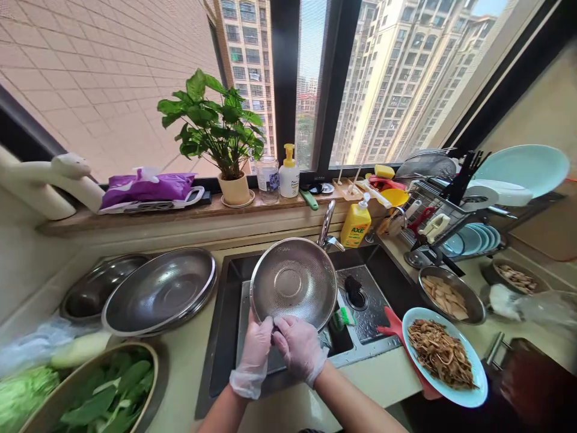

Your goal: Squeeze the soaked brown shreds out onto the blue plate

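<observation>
Hidden parts: the near rim of the colander (293, 282) is covered by both hands, so the exact contact under the fingers cannot be seen. The forearms are cut off by the lower edge of the view.
Hard to see: the dark object beside the drain, right of the hands, is too unclear to name. The wet floor of the sink (225, 337) is partly hidden behind the colander.
Left hand (255, 355): in a thin clear glove, closed on the near rim of the colander, fingers curled over the edge.
Right hand (300, 349): also gloved, closed on the same rim, touching the left hand.
Colander look: round, shiny steel, full of small holes, with a plain circle in the middle of its bottom. It is tilted up, with the inside turned toward the person, and it looks empty.
Colander place: over the sink, rising up and away from the grip, in front of the tap (327, 225).
Left of the grip: two steel basins (157, 291) lean on the counter, and nearer is a bowl of green leaves (108, 391).
Right of the grip: a light blue plate of brown shredded food (444, 355) is on the counter edge.
Beyond the grip: a yellow soap bottle (356, 224) stands just beside the tap.
</observation>
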{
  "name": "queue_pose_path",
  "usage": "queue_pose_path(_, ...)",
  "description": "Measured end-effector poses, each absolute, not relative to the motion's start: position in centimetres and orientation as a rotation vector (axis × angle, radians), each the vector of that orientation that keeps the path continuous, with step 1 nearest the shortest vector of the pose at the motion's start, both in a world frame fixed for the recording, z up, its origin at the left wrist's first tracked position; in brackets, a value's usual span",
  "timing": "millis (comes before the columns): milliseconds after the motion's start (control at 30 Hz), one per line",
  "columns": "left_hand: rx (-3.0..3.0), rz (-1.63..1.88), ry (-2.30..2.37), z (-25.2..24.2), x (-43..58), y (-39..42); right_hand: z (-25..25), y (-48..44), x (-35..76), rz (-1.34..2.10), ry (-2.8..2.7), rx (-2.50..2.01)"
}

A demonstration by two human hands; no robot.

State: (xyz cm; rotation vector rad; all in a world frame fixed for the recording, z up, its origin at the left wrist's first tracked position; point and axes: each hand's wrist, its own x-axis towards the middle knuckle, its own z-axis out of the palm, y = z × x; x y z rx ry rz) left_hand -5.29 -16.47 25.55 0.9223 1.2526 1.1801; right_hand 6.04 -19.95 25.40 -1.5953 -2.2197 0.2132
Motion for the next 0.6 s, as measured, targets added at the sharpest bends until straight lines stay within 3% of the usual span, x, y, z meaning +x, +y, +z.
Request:
queue_pose_path(233,0.777,0.905,1.324,22.5,-8.0,-16.8,23.5,-20.3,4.8,-0.085,-2.304,-1.579)
queue_pose_path(500,0.439,0.854,1.381,21.1,-8.1,-17.5,23.1,-16.4,4.3,0.699,-2.294,-1.986)
queue_pose_path(600,0.457,0.878,1.481,21.5,-7.8,-17.8,22.3,-15.0,4.0,0.837,-2.285,-2.035)
